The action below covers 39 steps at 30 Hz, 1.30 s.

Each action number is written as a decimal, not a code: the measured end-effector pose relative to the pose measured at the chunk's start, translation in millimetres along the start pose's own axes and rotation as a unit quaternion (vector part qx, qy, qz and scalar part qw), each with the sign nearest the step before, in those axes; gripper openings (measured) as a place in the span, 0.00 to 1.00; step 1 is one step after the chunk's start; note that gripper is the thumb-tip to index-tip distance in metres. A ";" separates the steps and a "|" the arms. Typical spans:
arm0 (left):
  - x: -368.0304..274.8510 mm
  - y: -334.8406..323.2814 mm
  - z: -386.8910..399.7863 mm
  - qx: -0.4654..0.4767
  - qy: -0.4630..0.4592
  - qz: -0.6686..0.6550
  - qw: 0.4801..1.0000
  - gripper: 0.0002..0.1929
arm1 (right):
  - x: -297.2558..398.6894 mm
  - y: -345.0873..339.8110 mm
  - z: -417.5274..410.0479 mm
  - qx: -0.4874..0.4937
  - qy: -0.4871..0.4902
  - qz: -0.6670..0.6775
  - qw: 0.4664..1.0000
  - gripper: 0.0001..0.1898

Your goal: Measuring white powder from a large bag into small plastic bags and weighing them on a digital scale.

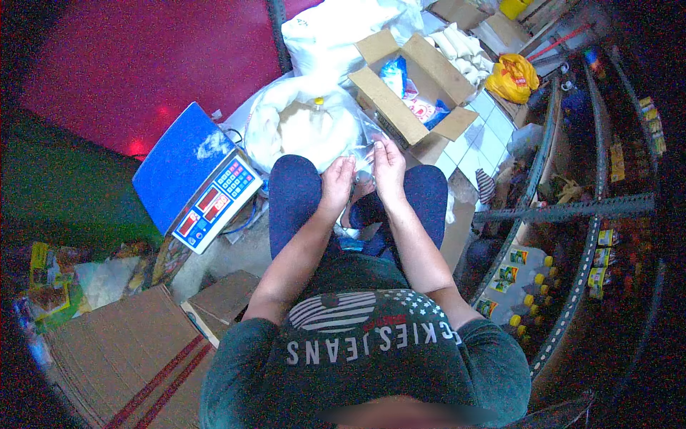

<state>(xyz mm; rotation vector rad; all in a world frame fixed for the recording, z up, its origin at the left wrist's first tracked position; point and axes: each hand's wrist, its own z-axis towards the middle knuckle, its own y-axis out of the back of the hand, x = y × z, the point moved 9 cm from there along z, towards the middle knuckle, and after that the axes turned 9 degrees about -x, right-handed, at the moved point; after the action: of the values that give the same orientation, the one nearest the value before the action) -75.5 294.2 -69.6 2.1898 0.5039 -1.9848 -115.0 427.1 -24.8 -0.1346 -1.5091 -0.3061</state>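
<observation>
Between my knees, my left hand point(339, 179) and my right hand point(389, 165) pinch a small clear plastic bag point(364, 155) from both sides, thumbs up. It is see-through, so I cannot tell whether anything is in it. Just beyond my hands stands a large open sack point(261, 128), its rim rolled outward. Off-white powder or fine grains point(305, 131) fill its middle, and a small yellow object point(319, 101) shows at the far inner side. To the left sits a digital weighing scale point(182, 166) with a blue platform, a white smear on it and lit red displays.
An open cardboard box point(386, 120) with blue-and-white packets stands beyond my right hand. Behind it are filled white bags point(455, 45) and a yellow plastic bag point(513, 78). Metal shelving point(568, 209) with bottles point(517, 279) runs along the right. Flattened cardboard point(123, 348) lies at lower left.
</observation>
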 end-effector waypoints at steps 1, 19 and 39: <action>0.4 4.1 3.1 -0.002 0.000 0.000 1.000 0.09 | 3.9 -2.3 -4.2 0.003 0.004 -0.006 1.000 0.11; 1.9 13.2 15.0 0.011 -0.008 0.192 0.981 0.19 | -24.5 6.7 -6.9 0.034 -0.083 0.119 0.989 0.10; 7.4 -0.4 8.2 0.040 0.046 0.053 0.997 0.10 | -40.6 4.2 -13.2 0.039 -0.109 0.141 0.983 0.10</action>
<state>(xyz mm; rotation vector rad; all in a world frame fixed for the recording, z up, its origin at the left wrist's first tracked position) -82.8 293.0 -77.8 2.3103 0.3168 -1.8886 -102.5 432.1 -65.6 -0.3256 -1.6916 -0.0044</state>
